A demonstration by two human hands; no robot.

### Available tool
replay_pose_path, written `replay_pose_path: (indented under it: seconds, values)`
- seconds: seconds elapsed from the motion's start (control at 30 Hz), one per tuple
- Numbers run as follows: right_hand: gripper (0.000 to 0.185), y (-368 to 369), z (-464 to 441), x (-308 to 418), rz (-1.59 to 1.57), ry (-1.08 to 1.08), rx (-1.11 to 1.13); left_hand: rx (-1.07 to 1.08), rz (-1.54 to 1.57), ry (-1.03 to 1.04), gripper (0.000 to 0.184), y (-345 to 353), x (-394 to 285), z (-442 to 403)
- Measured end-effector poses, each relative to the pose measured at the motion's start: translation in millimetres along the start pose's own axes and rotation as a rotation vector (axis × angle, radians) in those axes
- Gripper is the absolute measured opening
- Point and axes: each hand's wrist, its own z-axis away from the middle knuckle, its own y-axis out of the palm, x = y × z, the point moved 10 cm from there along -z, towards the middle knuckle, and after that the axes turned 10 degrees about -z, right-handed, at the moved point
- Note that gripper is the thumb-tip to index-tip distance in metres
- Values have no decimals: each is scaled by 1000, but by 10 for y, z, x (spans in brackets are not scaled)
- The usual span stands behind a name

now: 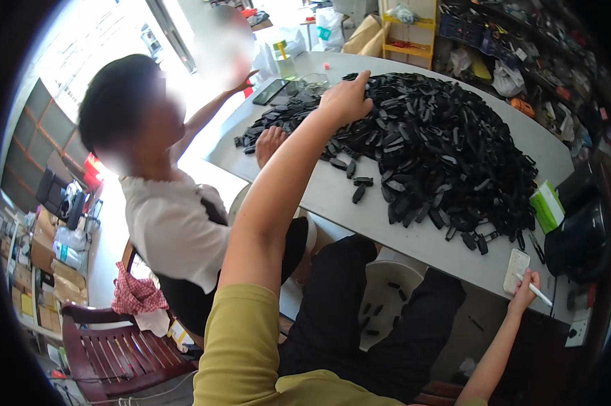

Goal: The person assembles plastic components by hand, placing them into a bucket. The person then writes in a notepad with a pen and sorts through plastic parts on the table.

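Black plastic pieces: heaped on the worktop; likely light, stiff; best pinched across the sides.
Left hand: at their far edge; its grip cannot be told.
Right hand: gripping a white pen.

My head carries this single wide, round-edged view, facing forward and down from just above my black-trousered legs; it takes in my bare left hand, bare right hand, the smooth pale-grey table and, farther off, a yellow ladder-like frame.

Parts lie heaped on the table, left of a packet.
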Motion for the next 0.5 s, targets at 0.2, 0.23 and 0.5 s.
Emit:
replay_pose_path:
  seconds: [0.2,0.23,0.5]
  values:
    - [33,46,72,56,15,22,24,184,-264,39,68,200,-420,-226]
    - [33,56,62,39,6,18,35,191,-282,44,68,225,-471,-301]
    - [29,33,105,24,12,16,-11,182,-305,-157,70,221,-155,-755]
